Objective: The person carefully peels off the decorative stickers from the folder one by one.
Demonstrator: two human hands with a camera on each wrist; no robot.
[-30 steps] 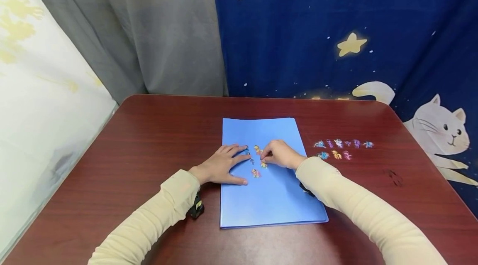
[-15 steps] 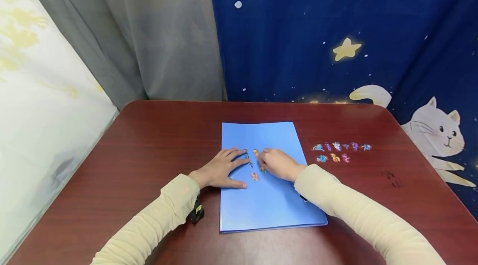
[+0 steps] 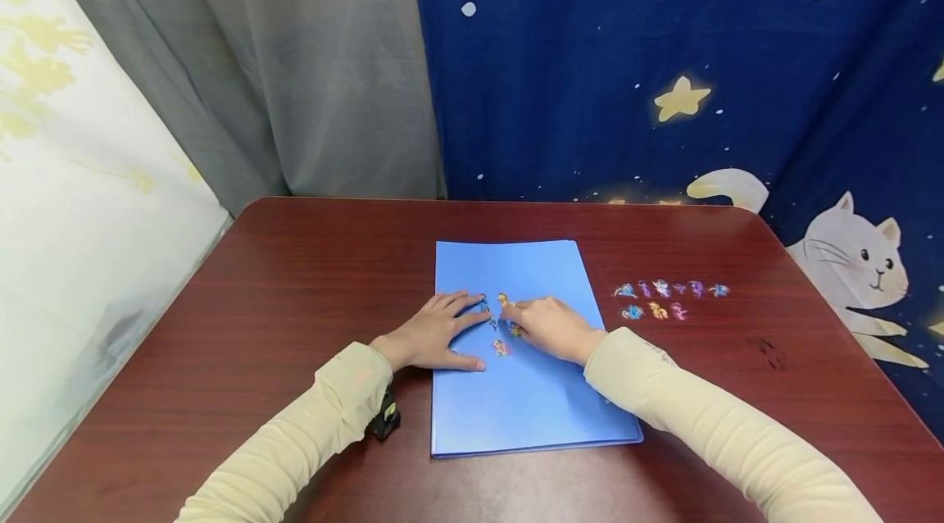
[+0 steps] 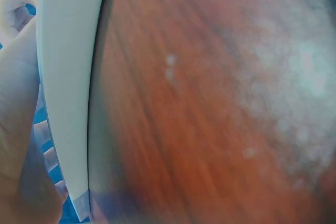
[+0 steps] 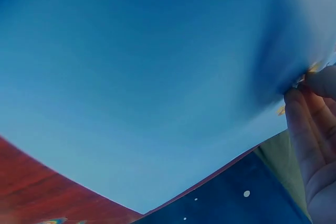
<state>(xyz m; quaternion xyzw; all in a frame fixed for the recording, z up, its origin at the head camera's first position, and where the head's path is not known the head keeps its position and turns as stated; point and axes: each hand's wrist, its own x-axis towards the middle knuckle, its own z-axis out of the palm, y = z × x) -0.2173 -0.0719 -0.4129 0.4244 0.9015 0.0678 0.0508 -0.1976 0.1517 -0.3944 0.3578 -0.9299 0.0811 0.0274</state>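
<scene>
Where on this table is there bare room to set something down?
The table left of the blue folder, beyond the left sleeve; also the folder's near part, below the left hand and right hand. Crowded: mid-folder, where small figures lie between the hands, and right of the folder, where two rows lie.

One blue folder (image 3: 531, 412); on it, one left hand (image 3: 433, 333) and one right hand (image 3: 553, 328); also on it, at least five small stickers (image 3: 501, 347), fingers perhaps hiding others; right of it, nine more stickers, six in a far row (image 3: 660, 288), three in a near row (image 3: 658, 311); beneath it, one table (image 3: 332, 261).
</scene>
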